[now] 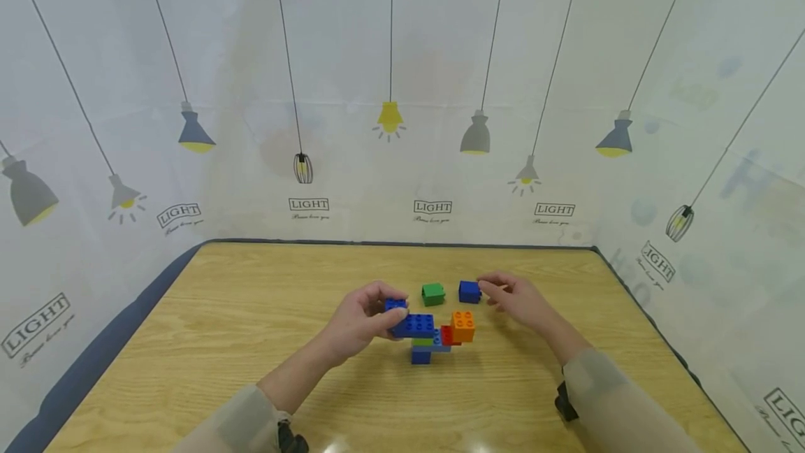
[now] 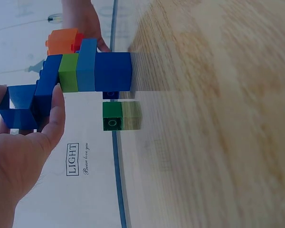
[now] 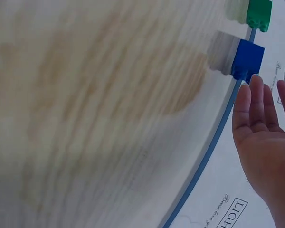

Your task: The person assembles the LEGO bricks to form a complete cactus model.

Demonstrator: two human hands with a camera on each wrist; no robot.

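Note:
My left hand (image 1: pixel 365 320) grips the upper blue bricks (image 1: pixel 411 325) of a toy-brick build between thumb and fingers. Below them in the build come a lime green brick (image 2: pixel 69 72), a lighter blue brick (image 2: pixel 87 65) and a dark blue brick (image 2: pixel 113 71) at the bottom, which appears to meet the tabletop. A red brick (image 1: pixel 446 335) and an orange brick (image 1: pixel 462 326) sit on the build's right side. My right hand (image 1: pixel 516 297) reaches a loose blue brick (image 3: pixel 248 58), its extended fingertips at the studded side; whether they touch cannot be told.
A loose green brick (image 1: pixel 432 293) lies on its side left of the loose blue one. The wooden table (image 1: pixel 251 285) has a dark blue edge along the back, against a white cloth backdrop (image 1: pixel 352 40) printed with lamps.

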